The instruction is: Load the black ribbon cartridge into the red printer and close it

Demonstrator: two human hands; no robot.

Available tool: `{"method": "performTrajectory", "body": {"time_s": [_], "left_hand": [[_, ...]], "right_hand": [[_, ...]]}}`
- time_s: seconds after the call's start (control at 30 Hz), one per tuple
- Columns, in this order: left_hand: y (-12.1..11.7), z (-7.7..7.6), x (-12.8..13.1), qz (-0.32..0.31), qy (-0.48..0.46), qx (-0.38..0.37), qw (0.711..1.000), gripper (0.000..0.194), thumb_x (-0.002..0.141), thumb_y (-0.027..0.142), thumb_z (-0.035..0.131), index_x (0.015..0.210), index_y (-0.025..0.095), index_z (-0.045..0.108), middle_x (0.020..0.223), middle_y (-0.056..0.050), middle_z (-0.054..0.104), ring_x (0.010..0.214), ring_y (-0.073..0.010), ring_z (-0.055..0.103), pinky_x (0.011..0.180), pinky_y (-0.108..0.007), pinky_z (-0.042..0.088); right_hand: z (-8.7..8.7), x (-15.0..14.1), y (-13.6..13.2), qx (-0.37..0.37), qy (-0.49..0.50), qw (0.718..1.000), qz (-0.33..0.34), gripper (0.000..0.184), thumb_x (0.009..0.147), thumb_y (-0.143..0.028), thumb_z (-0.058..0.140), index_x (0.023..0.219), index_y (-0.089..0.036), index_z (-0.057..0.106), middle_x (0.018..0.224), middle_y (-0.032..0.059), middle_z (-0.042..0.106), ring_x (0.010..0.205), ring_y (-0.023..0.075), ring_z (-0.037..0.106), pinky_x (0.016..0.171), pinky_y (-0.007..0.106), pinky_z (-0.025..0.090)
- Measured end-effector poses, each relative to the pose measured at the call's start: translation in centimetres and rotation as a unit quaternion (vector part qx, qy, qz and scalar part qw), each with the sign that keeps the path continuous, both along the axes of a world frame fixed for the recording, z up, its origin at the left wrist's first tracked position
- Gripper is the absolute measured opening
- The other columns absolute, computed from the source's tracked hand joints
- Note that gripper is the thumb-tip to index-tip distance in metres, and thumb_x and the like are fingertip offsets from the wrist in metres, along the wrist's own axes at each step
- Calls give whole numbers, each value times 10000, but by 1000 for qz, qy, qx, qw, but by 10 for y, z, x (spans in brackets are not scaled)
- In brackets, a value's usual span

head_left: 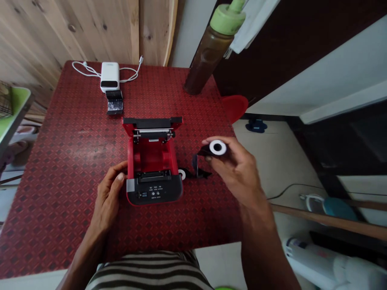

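Observation:
A red and black label printer sits on the table, its lid raised at the back and its red inner bay showing. My left hand is at the printer's left side; the fingertips reach its wall and the thumb stands apart from them. To the right of the printer, my right hand grips a black ribbon roll with a white core between thumb and fingers. From this roll a loose black strip hangs down to the tabletop. Beside the printer's right wall lies another white core, partly hidden, with black ribbon by it.
A white power bank with a white cable lies at the back of the patterned red table. Just before it is a crumpled black piece. A tall brown bottle with a green lid stands at the back right. A red stool is behind the table's right edge.

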State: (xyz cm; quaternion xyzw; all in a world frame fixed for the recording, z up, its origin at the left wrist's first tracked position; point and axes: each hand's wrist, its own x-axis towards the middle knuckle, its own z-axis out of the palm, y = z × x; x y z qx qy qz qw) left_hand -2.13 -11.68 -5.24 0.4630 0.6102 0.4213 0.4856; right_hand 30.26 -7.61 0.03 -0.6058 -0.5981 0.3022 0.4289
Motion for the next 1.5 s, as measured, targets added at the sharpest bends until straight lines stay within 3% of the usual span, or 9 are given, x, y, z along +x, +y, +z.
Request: {"method": "performTrajectory", "body": {"time_s": [0.1, 0.23, 0.37, 0.67, 0.8, 0.97, 1.13, 1.37, 1.5], "left_hand": [[0, 2, 2, -1, 6, 2, 1000, 556, 1093, 659, 631, 1434, 246, 780, 1382, -84, 828, 1334, -364, 731, 1183, -494, 524], [-1, 4, 5, -7, -7, 6, 1000, 566, 1087, 654, 636, 1426, 220, 768, 1426, -104, 810, 1348, -368, 728, 1193, -503, 518], [-1, 7, 4, -11, -5, 1, 1000, 578, 1092, 652, 619, 1436, 207, 752, 1451, -121, 797, 1316, -356, 740, 1182, -519, 536], [-2, 7, 4, -24, -3, 7, 1000, 554, 1089, 643, 614, 1433, 227, 741, 1460, -130, 794, 1354, -348, 743, 1188, -537, 555], [-2, 6, 4, -20, -8, -1, 1000, 558, 1088, 637, 620, 1440, 222, 739, 1468, -137, 786, 1377, -358, 724, 1213, -561, 526], [-2, 7, 4, -20, -10, -7, 1000, 552, 1090, 640, 623, 1438, 227, 739, 1453, -131, 793, 1358, -353, 734, 1191, -542, 540], [-1, 6, 4, -17, -13, -8, 1000, 559, 1093, 636, 626, 1439, 211, 736, 1459, -138, 791, 1336, -348, 745, 1177, -532, 551], [1, 6, 3, -21, -15, 1, 1000, 547, 1085, 638, 641, 1429, 228, 755, 1466, -120, 795, 1357, -357, 741, 1192, -527, 551], [3, 9, 2, -9, -75, -23, 997, 555, 1091, 645, 652, 1438, 222, 747, 1441, -135, 806, 1365, -367, 746, 1188, -534, 566]], "right_hand": [[30, -4, -17, -22, 39, 996, 79, 404, 975, -264, 806, 1363, -350, 736, 1287, 29, 832, 1149, 263, 816, 948, 411, 680], [44, -35, -11, 48, -95, 978, 179, 360, 996, -176, 798, 1325, -308, 733, 1185, 18, 844, 1032, 237, 811, 922, 388, 675], [34, -75, 7, 119, -246, 934, 230, 273, 1032, -71, 724, 1249, -236, 745, 1138, 71, 845, 1093, 278, 777, 1003, 459, 660], [13, -118, 31, 44, -419, 872, 248, 310, 999, 51, 596, 1100, -188, 765, 1012, 139, 829, 1043, 318, 777, 897, 448, 632], [10, -122, 44, -2, -416, 870, 264, 317, 1017, 26, 552, 1113, -163, 787, 1085, 175, 845, 1031, 330, 804, 866, 455, 637], [6, -122, 51, -22, -407, 872, 270, 336, 1020, 13, 539, 1106, -193, 790, 1068, 137, 846, 901, 278, 804, 796, 411, 626], [4, -120, 47, -24, -385, 881, 275, 344, 1028, 26, 540, 1125, -183, 795, 1159, 153, 852, 1079, 310, 823, 958, 463, 667], [16, -99, 28, 40, -256, 918, 300, 677, 956, 142, 435, 1373, -261, 784, 1373, 56, 834, 1280, 220, 796, 1144, 432, 669], [29, -92, 22, 65, -228, 905, 354, 466, 1017, 65, 563, 1231, -260, 819, 1238, 35, 858, 1188, 224, 794, 1122, 452, 679]]}}
